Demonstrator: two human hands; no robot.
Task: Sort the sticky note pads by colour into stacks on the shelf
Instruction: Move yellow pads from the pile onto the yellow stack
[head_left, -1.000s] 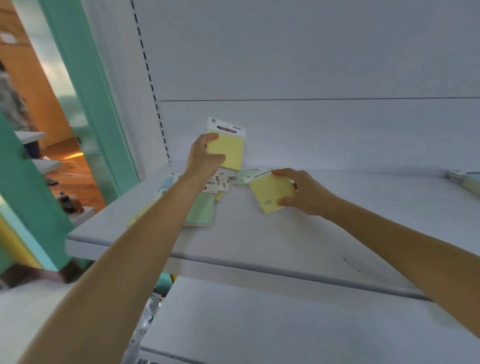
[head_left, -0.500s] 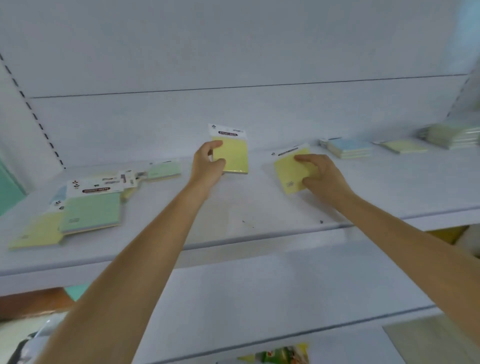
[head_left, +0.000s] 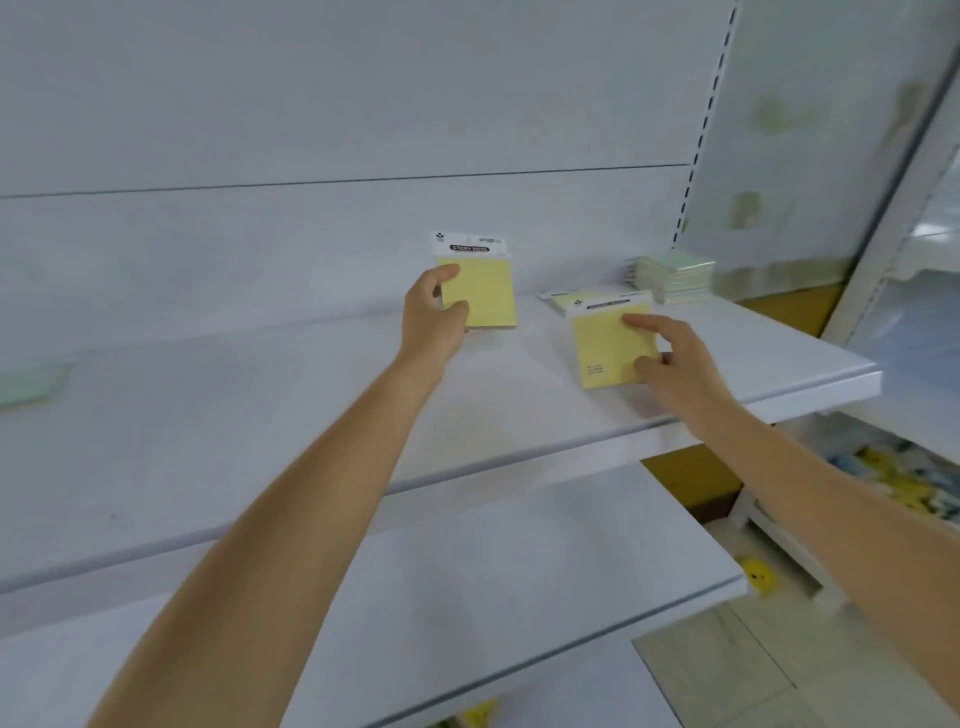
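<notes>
Yellow upright pad (head_left: 485, 296) at frame centre, pinched by the left hand (head_left: 434, 319); second pad (head_left: 608, 348), right of centre, gripped by the right hand (head_left: 672, 361) low over the shelf (head_left: 260, 415). Likely step: building the yellow stack. Next: lay both flat, edges squared, apart from the green stack (head_left: 672, 275).

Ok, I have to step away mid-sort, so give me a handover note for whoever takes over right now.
Left hand grips a yellow pad upright near the shelf back.
Right hand pinches a second yellow pad low over the shelf.
Done: green stack at back right.
To do: stack both yellow pads; fetch the green pad at far left.
</notes>
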